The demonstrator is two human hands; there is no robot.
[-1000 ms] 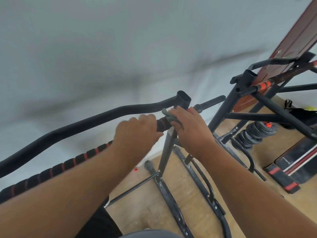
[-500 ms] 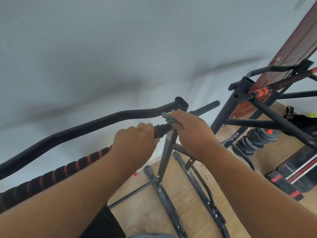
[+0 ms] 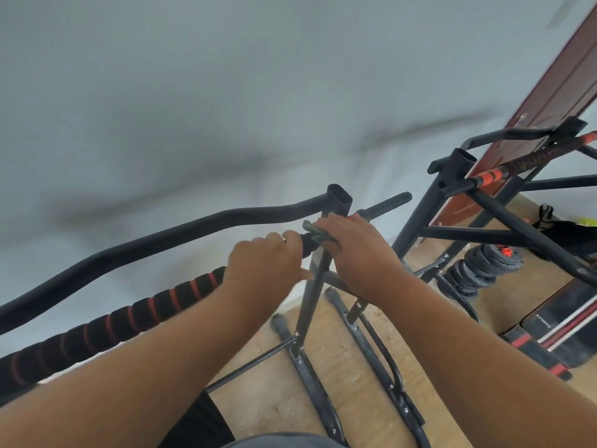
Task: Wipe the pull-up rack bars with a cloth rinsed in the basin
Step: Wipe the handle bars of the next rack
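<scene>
Where the wooden floor [image 3: 268, 399] meets the pale wall [image 3: 226, 92], the rack [image 3: 315, 286] stands, weight plates [image 3: 478, 266] near its right. Open floor lies between the base rails. My left hand [image 3: 261, 266] grips the padded bar [image 3: 106, 328]. My right hand [image 3: 361, 253] presses the cloth [image 3: 315, 230] around the bar beside the upright post.

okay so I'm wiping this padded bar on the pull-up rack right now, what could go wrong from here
1. The cloth is bunched small under your right hand, so it may skip parts of the padded bar or slip out.
2. The rack's upright post stands between your hands; sliding the cloth along could knock your knuckles on it.
3. Your left hand grips the bar, so the foam under it may go unwiped.
</scene>
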